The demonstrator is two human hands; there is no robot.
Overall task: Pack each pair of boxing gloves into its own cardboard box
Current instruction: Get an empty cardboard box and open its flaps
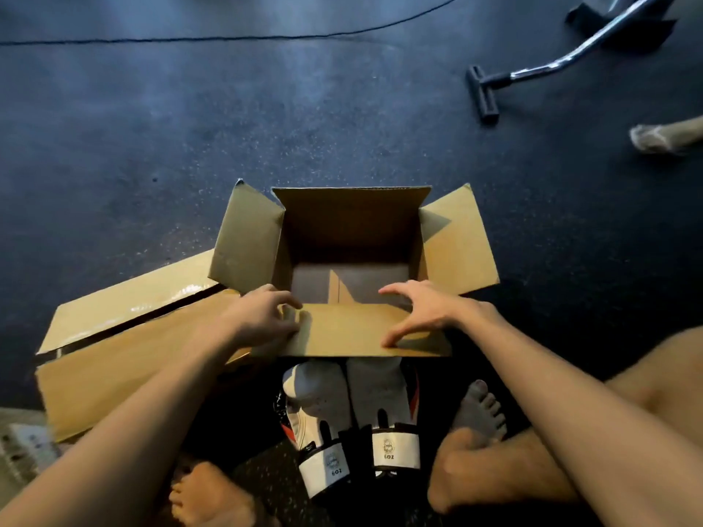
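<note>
An open cardboard box (352, 222) stands on the floor in front of me, its inside bare and its flaps spread outward. My left hand (266, 317) grips the left end of the near flap (350, 332), fingers curled over its edge. My right hand (422, 310) touches the same flap at its right end, fingers spread and bent, thumb on the cardboard. A pair of white boxing gloves (353, 408) with black and white cuffs marked 6oz lies on the floor between my feet, just below the flap.
A second cardboard box (125, 355), closed with a slit along its top, lies at the left against the open one. My bare feet (479, 412) flank the gloves. A chrome equipment leg (532, 72) stands at the far right on the dark rubber floor, with a black cable (228, 38) at the top.
</note>
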